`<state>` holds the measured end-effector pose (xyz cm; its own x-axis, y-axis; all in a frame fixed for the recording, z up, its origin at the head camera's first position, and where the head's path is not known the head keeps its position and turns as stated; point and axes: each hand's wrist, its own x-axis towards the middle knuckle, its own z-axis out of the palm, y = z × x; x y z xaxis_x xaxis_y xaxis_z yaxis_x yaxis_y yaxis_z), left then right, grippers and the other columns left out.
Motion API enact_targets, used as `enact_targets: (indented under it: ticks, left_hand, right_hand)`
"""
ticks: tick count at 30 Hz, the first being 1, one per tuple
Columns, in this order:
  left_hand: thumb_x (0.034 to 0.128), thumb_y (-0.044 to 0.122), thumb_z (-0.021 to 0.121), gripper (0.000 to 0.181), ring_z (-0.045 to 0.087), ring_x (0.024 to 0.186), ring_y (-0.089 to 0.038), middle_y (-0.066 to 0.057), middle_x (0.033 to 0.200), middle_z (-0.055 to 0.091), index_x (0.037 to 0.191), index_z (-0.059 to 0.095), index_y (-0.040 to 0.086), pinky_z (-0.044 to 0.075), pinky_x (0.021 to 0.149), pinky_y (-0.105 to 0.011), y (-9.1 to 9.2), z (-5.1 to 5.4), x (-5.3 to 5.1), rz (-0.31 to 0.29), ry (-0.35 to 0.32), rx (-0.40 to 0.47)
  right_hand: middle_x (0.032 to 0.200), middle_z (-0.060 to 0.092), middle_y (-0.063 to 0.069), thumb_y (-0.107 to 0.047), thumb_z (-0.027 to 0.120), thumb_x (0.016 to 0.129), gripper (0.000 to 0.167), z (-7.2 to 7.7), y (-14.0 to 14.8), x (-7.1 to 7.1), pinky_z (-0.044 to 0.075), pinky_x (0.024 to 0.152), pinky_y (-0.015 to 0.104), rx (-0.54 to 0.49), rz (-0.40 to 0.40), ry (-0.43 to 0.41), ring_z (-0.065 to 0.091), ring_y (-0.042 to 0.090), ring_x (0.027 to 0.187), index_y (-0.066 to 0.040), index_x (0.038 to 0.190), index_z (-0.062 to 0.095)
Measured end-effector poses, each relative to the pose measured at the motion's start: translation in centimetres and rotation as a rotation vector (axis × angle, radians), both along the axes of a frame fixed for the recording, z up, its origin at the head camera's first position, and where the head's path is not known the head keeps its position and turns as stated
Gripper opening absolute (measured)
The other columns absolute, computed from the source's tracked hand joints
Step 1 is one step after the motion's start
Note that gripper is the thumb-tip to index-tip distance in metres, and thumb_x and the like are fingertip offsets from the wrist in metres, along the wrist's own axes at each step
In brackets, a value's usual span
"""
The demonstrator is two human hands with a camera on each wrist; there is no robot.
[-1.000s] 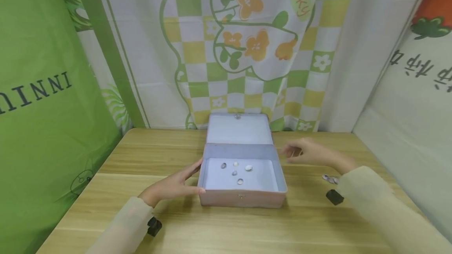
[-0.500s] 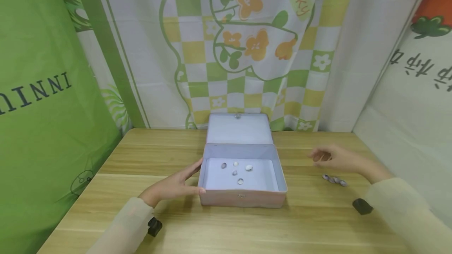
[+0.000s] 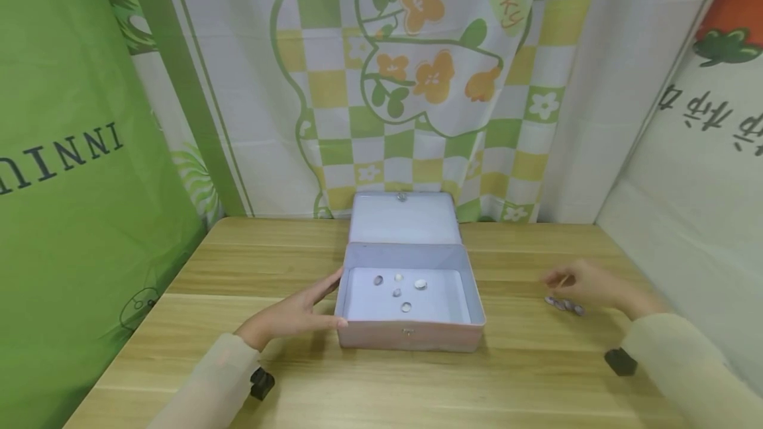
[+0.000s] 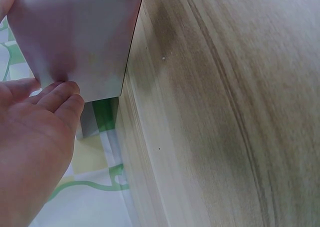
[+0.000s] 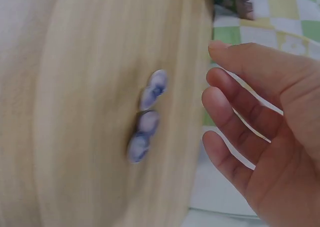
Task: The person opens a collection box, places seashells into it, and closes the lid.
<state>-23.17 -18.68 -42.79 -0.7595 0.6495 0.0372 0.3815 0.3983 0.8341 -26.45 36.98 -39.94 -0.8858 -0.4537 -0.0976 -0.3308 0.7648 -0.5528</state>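
A pink tin box stands on the table with its lid tipped back. Several small shells lie scattered on its pale floor. My left hand rests against the box's left side, thumb at the front corner; the left wrist view shows the fingertips touching the box wall. Well to the right of the box, a short row of purple-white shells lies on the wood. Just above that row hovers my right hand, loosely curved and holding nothing. In the right wrist view a gap separates its fingers from the shells.
The raised lid leans back near the patterned curtain behind the table. Green cloth hangs on the left and white cloth on the right. Bare wood lies in front of the box.
My right hand has moved right, away from the box's side, and then down to the shell row. The left hand and the box have stayed put.
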Motion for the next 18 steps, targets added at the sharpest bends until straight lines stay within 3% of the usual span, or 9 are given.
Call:
enact_targets:
  ticks: [4, 8, 12, 18]
  left_hand:
    - [0.0939, 0.032, 0.073, 0.099, 0.013, 0.151, -0.029, -0.010, 0.167, 0.004, 0.162, 0.002, 0.022, 0.016, 0.119, -0.051, 0.0, 0.0, 0.0, 0.003, -0.008, 0.000]
    - [0.0942, 0.031, 0.073, 0.099, 0.013, 0.151, -0.030, -0.010, 0.167, 0.003, 0.162, 0.002, 0.021, 0.016, 0.119, -0.051, 0.0, 0.1, 0.0, 0.001, -0.012, 0.001]
    - [0.0949, 0.030, 0.072, 0.098, 0.012, 0.151, -0.032, -0.011, 0.167, 0.003, 0.162, 0.002, 0.020, 0.016, 0.119, -0.052, 0.0, 0.0, -0.1, -0.012, -0.004, 0.010]
    - [0.0961, 0.027, 0.071, 0.096, 0.012, 0.150, -0.035, -0.014, 0.167, 0.004, 0.162, 0.003, 0.017, 0.016, 0.118, -0.054, 0.0, 0.0, -0.1, -0.028, 0.005, 0.022]
  right_hand:
    - [0.108, 0.071, 0.015, -0.020, 0.073, 0.093, 0.038, -1.1, 0.5, 0.0, 0.058, 0.077, 0.041, -0.014, -0.014, -0.034, 0.067, 0.022, 0.086, 0.006, 0.120, 0.067]
    - [0.114, 0.069, 0.018, -0.018, 0.073, 0.092, 0.032, -2.1, 1.0, -0.1, 0.058, 0.078, 0.045, -0.028, 0.001, -0.051, 0.066, 0.029, 0.096, 0.002, 0.116, 0.069]
    - [0.116, 0.067, 0.022, -0.016, 0.074, 0.091, 0.028, -2.6, 1.2, -0.2, 0.056, 0.082, 0.054, -0.038, 0.028, -0.025, 0.064, 0.039, 0.101, 0.001, 0.113, 0.071]
    - [0.115, 0.068, 0.021, -0.016, 0.076, 0.089, 0.029, -3.1, 1.3, -0.3, 0.054, 0.086, 0.056, -0.023, 0.020, -0.005, 0.064, 0.041, 0.103, 0.001, 0.112, 0.071]
